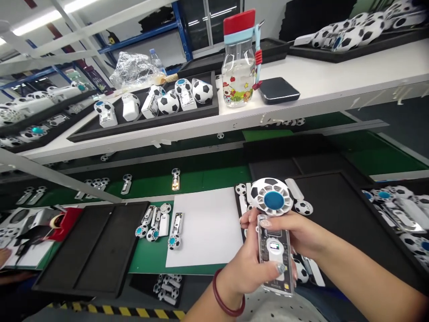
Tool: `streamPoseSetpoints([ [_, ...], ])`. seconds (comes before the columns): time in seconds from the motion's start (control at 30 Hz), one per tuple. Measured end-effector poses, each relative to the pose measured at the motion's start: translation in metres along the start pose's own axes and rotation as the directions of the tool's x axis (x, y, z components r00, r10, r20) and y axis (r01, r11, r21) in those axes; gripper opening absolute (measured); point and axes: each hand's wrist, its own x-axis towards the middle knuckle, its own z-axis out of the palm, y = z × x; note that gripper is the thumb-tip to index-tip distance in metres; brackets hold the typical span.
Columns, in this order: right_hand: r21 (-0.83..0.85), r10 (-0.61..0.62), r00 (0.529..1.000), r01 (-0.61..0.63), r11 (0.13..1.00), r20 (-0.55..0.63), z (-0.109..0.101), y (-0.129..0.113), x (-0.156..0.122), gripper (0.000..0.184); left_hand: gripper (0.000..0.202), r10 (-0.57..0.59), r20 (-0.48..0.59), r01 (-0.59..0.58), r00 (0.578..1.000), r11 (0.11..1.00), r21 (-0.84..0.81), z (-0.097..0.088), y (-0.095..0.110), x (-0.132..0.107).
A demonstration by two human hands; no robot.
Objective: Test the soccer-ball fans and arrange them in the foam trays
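Both my hands hold one handheld fan (274,223) with a football-pattern head, a blue hub and a clear handle with a small lit screen. My left hand (248,264) wraps the handle from the left, with its thumb on the lower part of the handle. My right hand (301,232) grips the upper handle from the right, just under the fan head. A red band circles my left wrist. The fan sits above the right edge of a white sheet (204,226) on the green mat.
Several more fans (161,226) lie left of the white sheet, next to a black tray (97,246). Another black tray (348,214) lies to the right. On the white shelf (335,80) stand a tray of football fans (167,103), a water bottle (238,62) and a dark case (279,91).
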Motion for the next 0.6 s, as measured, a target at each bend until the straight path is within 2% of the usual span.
streamPoseSetpoints([
  [0.13, 0.054, 0.034, 0.999, -0.032, 0.998, -0.042, 0.004, 0.009, 0.010, 0.019, 0.079, -0.030, -0.038, 0.028, 0.999, 0.998, -0.050, -0.005, -0.003, -0.003],
  [0.37, 0.082, 0.075, 0.996, -0.072, 0.994, -0.043, 0.011, 0.022, 0.025, 0.022, 0.080, -0.035, -0.113, 0.024, 0.993, 0.996, -0.091, -0.012, 0.003, -0.016],
  [0.6, 0.049, 0.088, 0.996, -0.088, 0.995, 0.008, 0.025, 0.038, 0.051, 0.018, 0.086, 0.017, -0.167, -0.024, 0.986, 0.999, -0.039, -0.033, -0.004, -0.033],
])
